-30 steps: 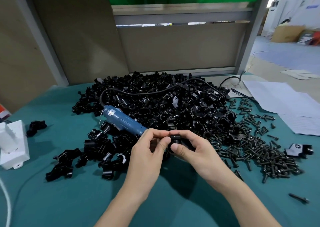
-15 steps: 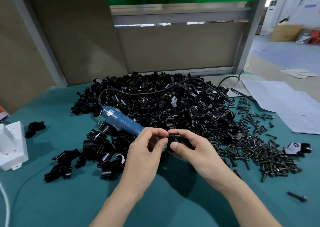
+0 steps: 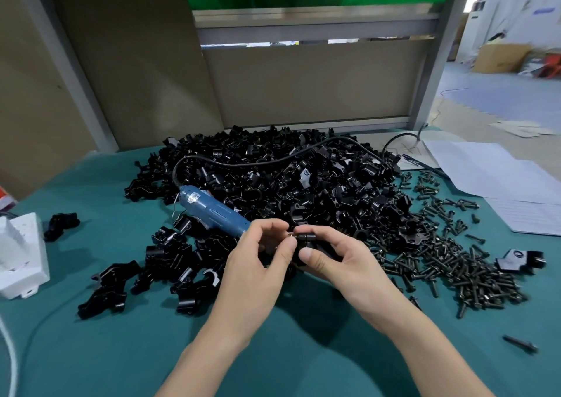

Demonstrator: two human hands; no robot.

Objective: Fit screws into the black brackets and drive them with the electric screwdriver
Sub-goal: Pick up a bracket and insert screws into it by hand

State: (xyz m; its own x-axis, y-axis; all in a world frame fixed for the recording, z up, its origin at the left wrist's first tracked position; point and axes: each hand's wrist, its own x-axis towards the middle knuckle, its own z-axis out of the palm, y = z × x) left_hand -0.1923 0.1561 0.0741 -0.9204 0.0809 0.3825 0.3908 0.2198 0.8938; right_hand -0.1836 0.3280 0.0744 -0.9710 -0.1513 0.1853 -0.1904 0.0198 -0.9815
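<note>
Head view gives me both hands meeting just above the worktop [image 3: 91, 351], in front of the heap of brackets [image 3: 288, 178]. The right hand [image 3: 340, 260] curls round one black bracket [image 3: 306, 240], thumb pressed on its near face, turning its end to the left; I judge that presents the hole to the other hand. The left hand [image 3: 258, 263] pinches a small screw [image 3: 292, 235] between thumb and forefinger at that end, touching the bracket; whether it has entered the hole I cannot tell, it is too small. The electric screwdriver [image 3: 212, 211] lies idle on its side just behind the left hand, nose towards the hands, which I read as parked for a short reach once the screw is seated; its cable [image 3: 258, 161] loops back over the heap. The loose screws [image 3: 449, 257] spread to the right of the heap, near the right hand, handy for picking. Counted: two hands, one bracket held, one screw being fitted, one screwdriver. The heap and the loose screws are far too many to count. A smaller cluster of brackets [image 3: 164, 263] lies front left, roughly a dozen, too tangled to be exact. One stray bracket [image 3: 62, 225] sits alone far left, one pale-faced bracket [image 3: 520, 261] alone far right, and a single screw [image 3: 520, 344] lies apart at the near right. One white box [image 3: 21, 257] stands at the left edge, and sheets of paper [image 3: 501, 181] lie back right
</note>
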